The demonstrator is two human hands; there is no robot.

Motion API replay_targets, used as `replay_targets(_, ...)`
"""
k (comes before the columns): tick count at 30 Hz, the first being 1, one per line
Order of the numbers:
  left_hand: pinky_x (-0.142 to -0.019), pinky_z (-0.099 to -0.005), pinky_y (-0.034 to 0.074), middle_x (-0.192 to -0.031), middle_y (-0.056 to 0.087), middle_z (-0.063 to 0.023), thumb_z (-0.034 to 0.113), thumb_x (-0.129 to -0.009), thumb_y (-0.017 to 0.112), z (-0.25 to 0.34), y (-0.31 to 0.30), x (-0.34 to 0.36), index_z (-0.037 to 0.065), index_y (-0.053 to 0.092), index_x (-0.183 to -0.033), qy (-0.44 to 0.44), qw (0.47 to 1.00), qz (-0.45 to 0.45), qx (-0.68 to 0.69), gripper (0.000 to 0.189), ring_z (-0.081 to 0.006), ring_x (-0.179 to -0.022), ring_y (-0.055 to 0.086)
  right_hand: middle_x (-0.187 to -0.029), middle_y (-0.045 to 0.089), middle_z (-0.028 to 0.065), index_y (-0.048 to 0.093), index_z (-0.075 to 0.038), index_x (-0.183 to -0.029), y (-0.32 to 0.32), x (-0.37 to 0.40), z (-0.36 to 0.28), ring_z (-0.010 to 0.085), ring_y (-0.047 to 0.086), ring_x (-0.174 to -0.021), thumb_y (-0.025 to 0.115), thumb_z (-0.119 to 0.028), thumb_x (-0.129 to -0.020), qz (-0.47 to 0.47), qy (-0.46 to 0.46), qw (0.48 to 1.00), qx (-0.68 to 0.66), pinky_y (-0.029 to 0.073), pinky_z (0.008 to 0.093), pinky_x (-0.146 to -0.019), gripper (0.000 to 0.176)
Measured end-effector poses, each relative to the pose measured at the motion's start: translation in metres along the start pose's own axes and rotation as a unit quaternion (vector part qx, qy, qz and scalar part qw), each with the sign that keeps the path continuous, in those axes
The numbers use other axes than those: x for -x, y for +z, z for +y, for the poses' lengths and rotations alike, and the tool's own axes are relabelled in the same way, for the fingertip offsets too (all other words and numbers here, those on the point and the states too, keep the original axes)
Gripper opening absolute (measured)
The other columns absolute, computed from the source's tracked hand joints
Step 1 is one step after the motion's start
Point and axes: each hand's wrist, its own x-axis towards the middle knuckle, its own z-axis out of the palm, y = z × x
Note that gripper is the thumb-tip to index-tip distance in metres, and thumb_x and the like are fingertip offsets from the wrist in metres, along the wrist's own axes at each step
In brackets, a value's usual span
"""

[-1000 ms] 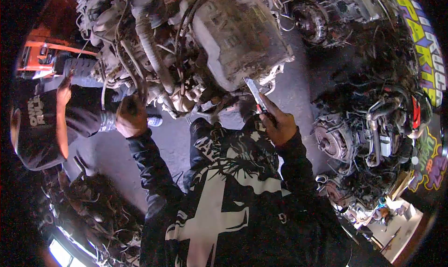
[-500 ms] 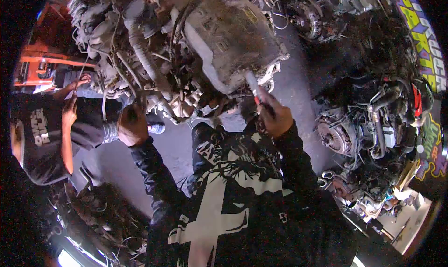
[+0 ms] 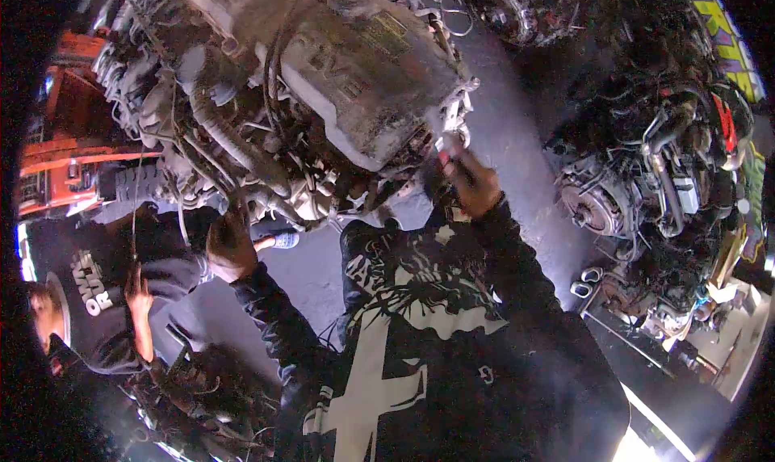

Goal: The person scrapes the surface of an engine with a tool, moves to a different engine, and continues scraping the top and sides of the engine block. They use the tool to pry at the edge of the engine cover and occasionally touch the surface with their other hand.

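Note:
A dusty engine (image 3: 266, 131) with a grey plastic cover (image 3: 355, 82) stands in front of me. My right hand (image 3: 475, 184) is closed around a slim tool (image 3: 446, 149) with a pale end and a red part. Motion blurs this tool, and its exact kind cannot be made out. Its pale end is beside the cover's near right corner. On the other side, my left hand (image 3: 232, 248) is closed at the engine's near left edge, by several hoses (image 3: 214, 159). Shadow hides its fingertips and whatever they grip.
A person (image 3: 105, 292) in a dark printed shirt is at the left, hands near a thin rod or cable (image 3: 136, 203). More engines (image 3: 593, 207) line the right side. Orange metal framing (image 3: 73, 155) stands at far left. Grey floor (image 3: 311, 272) lies below.
My view has shifted, so the engine sits slightly lower and further left. The tool's pale end has moved from the cover's front edge to its right corner. The other person's arms have changed position.

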Motion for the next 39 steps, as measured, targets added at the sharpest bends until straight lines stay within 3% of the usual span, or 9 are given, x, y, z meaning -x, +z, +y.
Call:
replay_targets(2, -0.056, -0.0425, 0.049, -0.074, 0.068, -0.0135, 0.037, -0.087, 0.071, 0.001, -0.002, 0.000, 0.007, 0.073, -0.084, -0.042, 0.999, -0.023, 0.016, 0.031, -0.0317, -0.063, 0.066, -0.126, 0.067, 0.0149, 0.057, -0.011, -0.139, -0.005, -0.002, 0.010, 0.0233, 0.065, -0.113, 0.065, -0.029, -0.097, 0.000, 0.112, 0.992, -0.051, 0.049, 0.0364, -0.097, 0.047)
replay_targets(5, -0.055, -0.0433, 0.049, -0.075, 0.070, -0.0146, 0.036, -0.088, 0.070, 0.005, 0.002, -0.004, 0.005, 0.072, -0.083, -0.019, 0.998, 0.013, -0.062, 0.031, -0.0330, -0.062, 0.066, -0.103, 0.072, 0.0187, 0.053, -0.011, -0.143, -0.008, 0.000, 0.018, 0.0171, 0.068, -0.095, 0.061, -0.010, -0.096, -0.098, -0.206, 0.973, 0.028, 0.050, 0.0287, -0.081, 0.048)
replay_targets(8, -0.056, -0.0431, 0.050, -0.078, 0.070, -0.0160, 0.036, -0.088, 0.069, -0.006, 0.011, 0.003, 0.006, 0.073, -0.085, 0.028, 0.989, 0.058, -0.136, 0.031, -0.0336, -0.066, 0.068, -0.122, 0.067, 0.0202, 0.058, -0.012, -0.139, -0.015, -0.013, 0.021, 0.0275, 0.067, -0.112, 0.061, -0.017, -0.095, 0.015, 0.068, 0.998, -0.008, 0.052, 0.0382, -0.092, 0.043)
replay_targets(11, -0.059, -0.0423, 0.052, -0.082, 0.072, -0.0155, 0.035, -0.087, 0.070, -0.009, 0.004, -0.001, 0.006, 0.075, -0.090, -0.013, 0.993, 0.001, -0.116, 0.029, -0.0330, -0.070, 0.070, -0.105, 0.074, 0.0130, 0.054, -0.010, -0.142, -0.008, -0.005, 0.023, 0.0178, 0.069, -0.091, 0.062, -0.012, -0.096, -0.043, -0.091, 0.994, 0.036, 0.052, 0.0302, -0.085, 0.047)
replay_targets(20, -0.060, -0.0429, 0.053, -0.082, 0.074, -0.0122, 0.041, -0.087, 0.071, -0.026, 0.019, 0.004, 0.007, 0.076, -0.090, 0.023, 0.996, 0.082, -0.028, 0.035, -0.0292, -0.069, 0.071, -0.100, 0.071, 0.0083, 0.053, -0.013, -0.144, 0.001, -0.003, 0.035, 0.0116, 0.065, -0.076, 0.061, -0.015, -0.098, -0.097, -0.052, 0.993, -0.035, 0.053, 0.0273, -0.071, 0.046)
replay_targets(21, -0.059, -0.0442, 0.052, -0.080, 0.074, -0.0113, 0.043, -0.087, 0.070, -0.008, 0.010, 0.005, 0.008, 0.075, -0.087, -0.042, 0.995, 0.014, -0.092, 0.035, -0.0301, -0.069, 0.071, -0.109, 0.072, 0.0113, 0.055, -0.014, -0.140, -0.002, -0.009, 0.044, 0.0214, 0.070, -0.097, 0.061, -0.025, -0.099, -0.104, 0.053, 0.990, -0.082, 0.053, 0.0323, -0.087, 0.043)
replay_targets(28, -0.057, -0.0430, 0.052, -0.078, 0.073, -0.0118, 0.044, -0.086, 0.072, -0.027, 0.013, 0.006, 0.006, 0.075, -0.085, -0.041, 0.992, -0.032, -0.118, 0.038, -0.0316, -0.068, 0.070, -0.105, 0.072, 0.0091, 0.060, -0.010, -0.131, -0.006, -0.068, 0.116, 0.0198, 0.069, -0.093, 0.066, -0.019, -0.096, 0.154, -0.046, 0.987, -0.031, 0.053, 0.0328, -0.083, 0.037)
replay_targets(35, -0.058, -0.0410, 0.053, -0.082, 0.074, -0.0120, 0.035, -0.088, 0.072, -0.068, 0.028, 0.009, 0.003, 0.074, -0.087, 0.200, 0.943, 0.069, -0.259, 0.032, -0.0293, -0.068, 0.070, -0.109, 0.069, 0.0079, 0.063, -0.007, -0.128, 0.002, -0.067, 0.128, 0.0156, 0.062, -0.103, 0.072, -0.011, -0.092, 0.149, -0.069, 0.976, -0.144, 0.048, 0.0303, -0.092, 0.037)
replay_targets(39, -0.062, -0.0399, 0.053, -0.084, 0.073, -0.0130, 0.031, -0.089, 0.070, -0.043, 0.020, 0.003, 0.002, 0.072, -0.089, 0.087, 0.990, -0.063, -0.095, 0.029, -0.0296, -0.072, 0.070, -0.111, 0.070, 0.0090, 0.063, -0.005, -0.129, -0.009, -0.074, 0.121, 0.0145, 0.063, -0.103, 0.070, -0.007, -0.092, 0.144, -0.043, 0.981, -0.124, 0.049, 0.0306, -0.092, 0.037)
